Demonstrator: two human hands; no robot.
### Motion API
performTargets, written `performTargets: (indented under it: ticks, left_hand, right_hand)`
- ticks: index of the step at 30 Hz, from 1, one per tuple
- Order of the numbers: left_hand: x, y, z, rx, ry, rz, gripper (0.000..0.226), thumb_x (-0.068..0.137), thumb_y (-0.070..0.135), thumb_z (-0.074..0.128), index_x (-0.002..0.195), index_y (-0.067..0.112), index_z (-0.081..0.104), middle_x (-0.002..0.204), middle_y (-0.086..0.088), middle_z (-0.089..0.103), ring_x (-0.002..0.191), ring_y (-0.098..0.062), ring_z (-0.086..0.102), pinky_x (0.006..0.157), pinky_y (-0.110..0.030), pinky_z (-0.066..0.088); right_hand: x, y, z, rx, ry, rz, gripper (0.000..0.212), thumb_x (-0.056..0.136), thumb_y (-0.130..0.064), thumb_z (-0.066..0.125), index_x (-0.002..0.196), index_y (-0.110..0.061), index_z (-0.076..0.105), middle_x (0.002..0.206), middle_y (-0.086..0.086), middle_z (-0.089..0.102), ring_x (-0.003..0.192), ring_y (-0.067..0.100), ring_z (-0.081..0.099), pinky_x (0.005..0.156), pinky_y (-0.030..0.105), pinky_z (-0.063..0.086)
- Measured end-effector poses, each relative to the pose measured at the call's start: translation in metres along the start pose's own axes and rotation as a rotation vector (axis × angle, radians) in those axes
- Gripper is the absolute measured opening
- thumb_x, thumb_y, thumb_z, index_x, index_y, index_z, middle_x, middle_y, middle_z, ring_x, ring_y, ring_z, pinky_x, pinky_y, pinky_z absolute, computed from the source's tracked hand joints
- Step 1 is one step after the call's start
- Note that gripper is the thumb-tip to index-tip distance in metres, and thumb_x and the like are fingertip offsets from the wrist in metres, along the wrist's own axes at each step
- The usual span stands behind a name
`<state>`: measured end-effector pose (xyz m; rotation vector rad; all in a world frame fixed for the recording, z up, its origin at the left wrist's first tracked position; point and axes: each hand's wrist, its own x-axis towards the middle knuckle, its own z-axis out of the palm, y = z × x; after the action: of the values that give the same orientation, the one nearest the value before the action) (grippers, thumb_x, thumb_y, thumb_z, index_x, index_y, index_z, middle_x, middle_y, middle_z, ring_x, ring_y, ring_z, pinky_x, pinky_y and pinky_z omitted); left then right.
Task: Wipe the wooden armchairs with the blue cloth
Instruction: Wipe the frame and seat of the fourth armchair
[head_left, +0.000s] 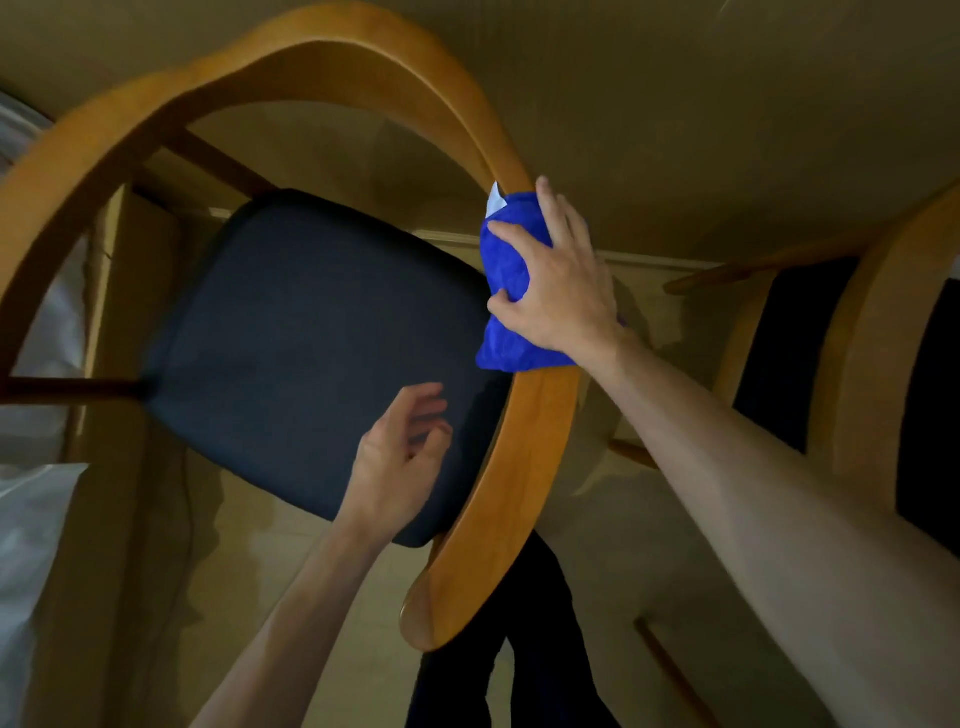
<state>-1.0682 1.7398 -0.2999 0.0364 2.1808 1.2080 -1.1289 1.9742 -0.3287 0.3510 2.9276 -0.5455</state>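
Head camera looks down on a wooden armchair (322, 67) with a curved, bent-wood frame and a dark seat cushion (311, 353). The right hand (561, 280) lies on a blue cloth (506, 291) and presses it onto the chair's right armrest (524, 457). The cloth is wrapped over the top of that armrest, about halfway along the curved wood. The fingers are spread over the cloth and the thumb curls round its lower side, so the grip is holding the cloth against the wood. A small white tag (496, 200) sticks out of the cloth at its far end. The left hand (402, 457) is over the near right part of the cushion, just beside the armrest. Its fingers are loosely bent and its grip holds nothing. Whether it touches the cushion is not plain. A second wooden armchair (862, 364) with a dark cushion stands at the right edge of the view, apart from the first one. Both chairs stand on a pale floor (291, 597). Something white and soft (31, 545) shows at the left edge. The person's dark trouser legs (519, 649) show below the front end of the armrest.
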Motion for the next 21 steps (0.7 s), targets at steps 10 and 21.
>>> performTargets:
  ticks: [10,21]
  left_hand:
    - [0.023,0.000,0.008,-0.034,0.058,-0.028,0.029,0.094,0.011,0.056,0.120,0.025,0.056,0.111,0.016,0.064,0.106,0.007,0.058,0.085,-0.009,0.046]
    - [0.056,-0.006,-0.002,0.066,-0.091,0.058,0.032,0.094,0.011,0.055,0.125,0.019,0.054,0.115,0.009,0.064,0.103,0.005,0.059,0.081,-0.004,0.044]
  right_hand:
    - [-0.169,-0.072,0.058,0.039,0.060,0.274,0.085,0.074,-0.059,0.051,0.152,-0.038,0.027,0.166,0.009,0.004,0.151,0.035,0.005,0.099,0.060,0.040]
    - [-0.030,-0.010,0.016,-0.030,0.040,0.096,0.078,0.076,-0.056,0.059,0.148,-0.039,0.033,0.165,0.008,0.003,0.150,0.034,0.010,0.099,0.053,0.046]
